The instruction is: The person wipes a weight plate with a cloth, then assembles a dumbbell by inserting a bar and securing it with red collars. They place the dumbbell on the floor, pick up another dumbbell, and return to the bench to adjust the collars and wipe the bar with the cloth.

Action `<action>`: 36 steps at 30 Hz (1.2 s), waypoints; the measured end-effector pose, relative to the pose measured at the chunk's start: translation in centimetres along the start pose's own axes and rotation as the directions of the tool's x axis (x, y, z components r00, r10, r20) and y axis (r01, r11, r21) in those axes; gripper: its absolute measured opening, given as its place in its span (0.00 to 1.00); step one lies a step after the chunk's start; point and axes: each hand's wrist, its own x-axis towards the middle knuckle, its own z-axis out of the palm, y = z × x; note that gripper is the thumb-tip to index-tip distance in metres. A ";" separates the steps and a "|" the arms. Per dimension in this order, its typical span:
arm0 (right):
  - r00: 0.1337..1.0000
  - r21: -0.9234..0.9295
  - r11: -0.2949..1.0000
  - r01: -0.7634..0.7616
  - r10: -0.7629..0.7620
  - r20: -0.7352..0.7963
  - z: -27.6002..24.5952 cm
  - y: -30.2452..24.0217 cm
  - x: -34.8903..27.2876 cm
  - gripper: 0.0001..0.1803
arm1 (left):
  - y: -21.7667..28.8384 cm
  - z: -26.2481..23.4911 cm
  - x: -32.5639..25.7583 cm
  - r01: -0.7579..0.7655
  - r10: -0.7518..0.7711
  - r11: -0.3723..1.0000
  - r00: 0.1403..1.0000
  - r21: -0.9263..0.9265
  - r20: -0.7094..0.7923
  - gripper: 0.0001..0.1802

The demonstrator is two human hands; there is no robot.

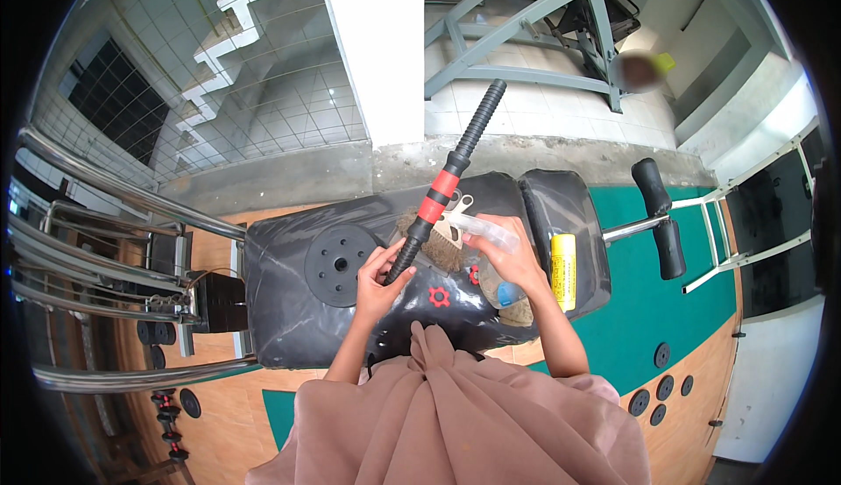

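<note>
Gripping one black dumbbell bar [442, 189] by its lower end, my left hand [378, 281] is clenched around the ribbed shaft just above the padded black surface [289, 310]. My right hand [508, 261] is closed around one clear spray bottle [480, 229], held just to the right of the bar near its red collar [438, 194].

The bar's long axis runs on a diagonal: its low end sits in my left hand at the middle of the view, and its far, threaded end points up and to the right, out past the edge of the surface toward the tiled floor [543, 108]. The red collar sits about halfway along it.

On the surface I count one round black weight plate [340, 264] to the left of my left hand, one small red star-shaped nut [439, 297] just right of that hand, one brown brush [438, 244] lying under the bar, and one yellow can [563, 270] on its side to the right of my right wrist. Five small black discs [657, 384] lie on the floor at lower right.
</note>
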 end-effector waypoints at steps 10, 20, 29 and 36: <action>0.978 0.229 0.974 0.000 0.048 -0.202 -1.4 1.3 0.5 0.12 | 0.3 0.0 -0.9 -0.062 0.100 0.951 0.989 0.303 -0.112 0.25; 0.972 0.257 0.965 -0.047 0.104 -0.212 -2.7 1.0 1.4 0.13 | 0.2 -0.5 -1.9 -0.069 0.112 0.927 0.989 0.369 -0.096 0.25; 0.948 0.246 0.969 -0.023 0.099 -0.303 -4.2 2.2 1.9 0.17 | -0.5 -0.8 -2.6 -0.110 0.145 0.928 0.987 0.357 -0.072 0.24; 0.917 0.240 0.970 -0.043 0.134 -0.376 -5.0 2.9 1.8 0.16 | -1.0 -1.5 -4.1 -0.051 0.061 0.912 0.998 0.408 -0.011 0.23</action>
